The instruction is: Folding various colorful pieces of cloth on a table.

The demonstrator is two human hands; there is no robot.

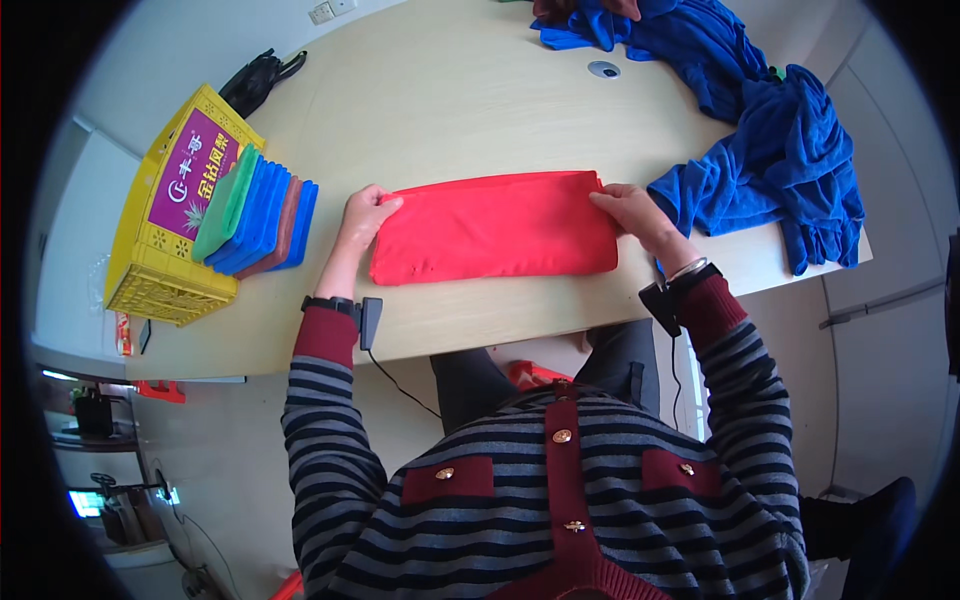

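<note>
A red cloth [495, 228], folded into a long flat rectangle, lies crosswise on the table in front of me. My left hand [368, 213] grips its upper left corner, thumb on top and fingers bent at the edge. At the opposite end my right hand [632, 210] pinches the upper right edge between thumb and fingers. Both hands keep the cloth spread between them, with its lower edge resting on the tabletop. Some fingertips are hidden beneath or behind the fabric. A dark strap with a small device sits on each wrist.
To the left, several folded cloths [242, 220] in green, blue and brown stand against a yellow plastic crate [170, 290]. Crumpled blue cloths [775, 165] pile up at the right. A black bag [258, 83] lies far left; a round cable grommet [604, 70] is set in the table [430, 110].
</note>
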